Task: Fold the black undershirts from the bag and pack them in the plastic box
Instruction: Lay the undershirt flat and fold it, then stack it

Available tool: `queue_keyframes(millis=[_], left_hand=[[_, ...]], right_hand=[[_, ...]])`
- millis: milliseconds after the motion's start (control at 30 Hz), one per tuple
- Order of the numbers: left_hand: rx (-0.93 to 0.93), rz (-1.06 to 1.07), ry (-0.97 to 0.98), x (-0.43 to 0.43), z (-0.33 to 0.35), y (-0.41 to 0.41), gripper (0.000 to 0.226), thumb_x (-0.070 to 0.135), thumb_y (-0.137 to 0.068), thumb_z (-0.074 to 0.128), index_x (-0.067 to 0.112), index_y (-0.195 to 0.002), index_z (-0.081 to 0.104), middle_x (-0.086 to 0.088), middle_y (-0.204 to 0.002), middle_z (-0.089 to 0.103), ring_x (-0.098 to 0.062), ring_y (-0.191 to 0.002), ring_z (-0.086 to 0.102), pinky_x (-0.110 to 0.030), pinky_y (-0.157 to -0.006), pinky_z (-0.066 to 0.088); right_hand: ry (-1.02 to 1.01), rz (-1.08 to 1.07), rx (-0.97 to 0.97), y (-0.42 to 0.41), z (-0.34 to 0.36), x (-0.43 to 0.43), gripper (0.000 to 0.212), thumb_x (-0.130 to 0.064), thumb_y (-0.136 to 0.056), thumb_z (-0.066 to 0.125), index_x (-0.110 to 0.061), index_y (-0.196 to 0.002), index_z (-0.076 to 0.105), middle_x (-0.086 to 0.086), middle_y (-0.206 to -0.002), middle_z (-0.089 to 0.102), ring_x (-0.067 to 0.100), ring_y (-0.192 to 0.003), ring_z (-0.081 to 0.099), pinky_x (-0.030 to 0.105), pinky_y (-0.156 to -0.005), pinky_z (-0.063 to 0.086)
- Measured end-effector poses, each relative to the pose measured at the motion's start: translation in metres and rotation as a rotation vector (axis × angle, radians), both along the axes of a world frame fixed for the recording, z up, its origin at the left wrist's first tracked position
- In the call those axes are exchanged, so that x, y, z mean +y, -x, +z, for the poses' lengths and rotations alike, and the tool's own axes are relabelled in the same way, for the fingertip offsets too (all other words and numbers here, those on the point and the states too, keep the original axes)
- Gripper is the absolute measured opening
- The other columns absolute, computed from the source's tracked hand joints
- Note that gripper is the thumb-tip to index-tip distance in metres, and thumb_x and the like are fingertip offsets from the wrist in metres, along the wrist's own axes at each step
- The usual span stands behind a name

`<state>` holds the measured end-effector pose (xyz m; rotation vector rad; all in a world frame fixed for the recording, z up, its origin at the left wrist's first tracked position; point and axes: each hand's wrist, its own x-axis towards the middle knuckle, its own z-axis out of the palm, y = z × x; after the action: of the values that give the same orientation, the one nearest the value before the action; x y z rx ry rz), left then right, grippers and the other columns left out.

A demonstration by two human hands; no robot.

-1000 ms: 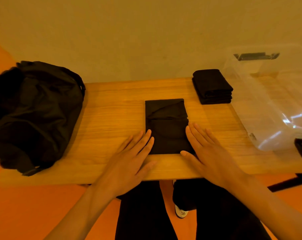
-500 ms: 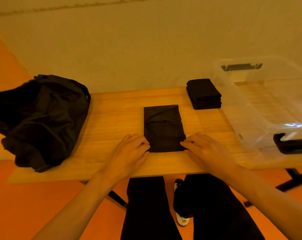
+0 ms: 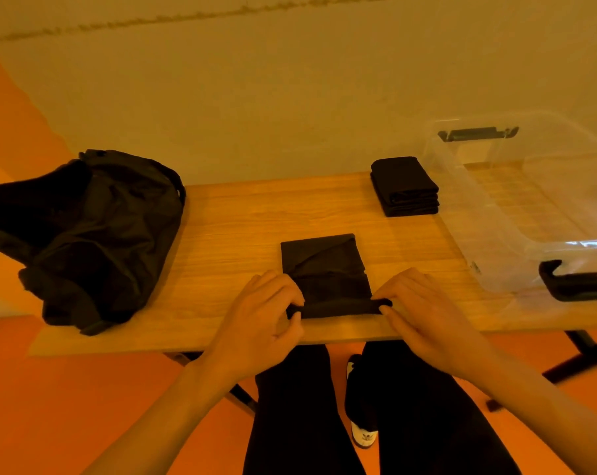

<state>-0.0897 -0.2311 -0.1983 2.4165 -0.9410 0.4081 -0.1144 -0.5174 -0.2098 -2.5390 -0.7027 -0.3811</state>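
A black undershirt [image 3: 324, 265], folded into a narrow strip, lies in the middle of the wooden table [image 3: 242, 221]. Its near end is lifted off the table. My left hand [image 3: 266, 313] pinches the near left corner and my right hand [image 3: 423, 310] pinches the near right corner. A stack of folded black undershirts [image 3: 405, 186] sits at the back right, beside the clear plastic box [image 3: 530, 214]. The black bag [image 3: 84, 231] slumps on the table's left end.
The box has dark handles at its far end [image 3: 478, 133] and near end [image 3: 577, 282]. A pale wall runs behind the table. The table's front edge is close to my hands, with my dark-trousered legs and a shoe [image 3: 363, 430] on the orange floor below.
My hands went from lying flat beside the undershirt's near end to pinching its two near corners and raising that edge. The view tilted upward, showing more wall.
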Motion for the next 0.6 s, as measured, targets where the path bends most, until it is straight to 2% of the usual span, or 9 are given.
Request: queue_keyframes(millis=[67, 133, 200, 233, 300, 367, 433, 500, 600], left_hand=[[0.100, 0.019, 0.133, -0.003, 0.012, -0.003, 0.012, 0.025, -0.088, 0.052, 0.018, -0.089, 0.061, 0.007, -0.092, 0.060, -0.010, -0.090, 0.055, -0.030, -0.076, 0.046], [0.205, 0.075, 0.246, -0.007, 0.022, -0.012, 0.010, 0.031, -0.088, 0.050, 0.026, -0.088, 0.058, 0.010, -0.089, 0.058, -0.010, -0.088, 0.056, -0.024, -0.073, 0.044], [0.307, 0.140, 0.378, -0.010, 0.025, -0.023, 0.005, 0.031, -0.092, 0.055, 0.033, -0.090, 0.059, 0.012, -0.090, 0.062, -0.007, -0.089, 0.059, -0.015, -0.074, 0.044], [0.341, 0.172, 0.455, -0.010, 0.024, -0.029, 0.011, 0.024, -0.095, 0.059, 0.034, -0.093, 0.061, 0.011, -0.089, 0.064, -0.004, -0.089, 0.060, -0.013, -0.073, 0.044], [0.392, 0.233, 0.555, -0.011, 0.019, -0.039, 0.022, 0.012, -0.099, 0.061, 0.034, -0.098, 0.064, 0.009, -0.087, 0.066, -0.001, -0.084, 0.060, -0.013, -0.071, 0.045], [0.441, 0.285, 0.567, -0.014, 0.013, -0.049, 0.020, 0.013, -0.101, 0.059, 0.032, -0.101, 0.064, 0.011, -0.084, 0.065, 0.001, -0.076, 0.059, -0.013, -0.065, 0.044], [0.481, 0.338, 0.551, -0.015, 0.006, -0.058, 0.015, 0.015, -0.102, 0.057, 0.028, -0.103, 0.064, 0.013, -0.080, 0.064, 0.004, -0.075, 0.060, -0.012, -0.064, 0.044], [0.489, 0.382, 0.538, -0.015, 0.001, -0.064, 0.013, 0.019, -0.103, 0.055, 0.024, -0.106, 0.066, 0.013, -0.086, 0.067, 0.002, -0.081, 0.063, -0.013, -0.067, 0.047], [0.487, 0.447, 0.497, -0.013, -0.007, -0.070, 0.012, 0.022, -0.103, 0.055, 0.022, -0.104, 0.067, 0.012, -0.089, 0.068, -0.002, -0.085, 0.064, -0.015, -0.067, 0.048]], right_hand=[[-0.150, -0.026, 0.073, -0.003, 0.011, 0.000, 0.020, -0.038, -0.100, 0.046, -0.030, -0.113, 0.060, -0.020, -0.105, 0.057, 0.000, -0.104, 0.053, 0.019, -0.083, 0.044], [-0.282, -0.064, 0.165, -0.011, 0.024, 0.004, 0.015, -0.041, -0.098, 0.049, -0.043, -0.112, 0.053, -0.024, -0.110, 0.056, -0.001, -0.107, 0.055, 0.013, -0.083, 0.045], [-0.394, -0.096, 0.232, -0.025, 0.031, 0.010, 0.023, -0.031, -0.098, 0.052, -0.048, -0.113, 0.048, -0.024, -0.111, 0.058, -0.004, -0.106, 0.056, 0.009, -0.083, 0.044], [-0.434, -0.115, 0.255, -0.034, 0.032, 0.013, 0.027, -0.025, -0.100, 0.053, -0.047, -0.114, 0.047, -0.023, -0.108, 0.060, -0.003, -0.103, 0.058, 0.010, -0.081, 0.045], [-0.492, -0.136, 0.300, -0.052, 0.029, 0.019, 0.027, -0.021, -0.102, 0.052, -0.040, -0.120, 0.050, -0.014, -0.099, 0.063, 0.005, -0.096, 0.062, 0.021, -0.078, 0.051], [-0.521, -0.156, 0.329, -0.067, 0.024, 0.027, 0.025, -0.020, -0.103, 0.050, -0.034, -0.124, 0.051, 0.000, -0.090, 0.063, 0.014, -0.083, 0.061, 0.032, -0.072, 0.051], [-0.524, -0.188, 0.336, -0.080, 0.020, 0.034, 0.024, -0.020, -0.103, 0.050, -0.034, -0.122, 0.052, 0.003, -0.084, 0.061, 0.016, -0.078, 0.059, 0.031, -0.068, 0.050], [-0.515, -0.220, 0.358, -0.092, 0.016, 0.039, 0.021, -0.021, -0.104, 0.049, -0.032, -0.121, 0.053, -0.005, -0.084, 0.061, 0.007, -0.080, 0.060, 0.022, -0.068, 0.050], [-0.444, -0.263, 0.362, -0.105, 0.010, 0.043, 0.016, -0.023, -0.104, 0.051, -0.028, -0.115, 0.060, -0.017, -0.096, 0.062, -0.009, -0.093, 0.059, 0.006, -0.073, 0.045]])
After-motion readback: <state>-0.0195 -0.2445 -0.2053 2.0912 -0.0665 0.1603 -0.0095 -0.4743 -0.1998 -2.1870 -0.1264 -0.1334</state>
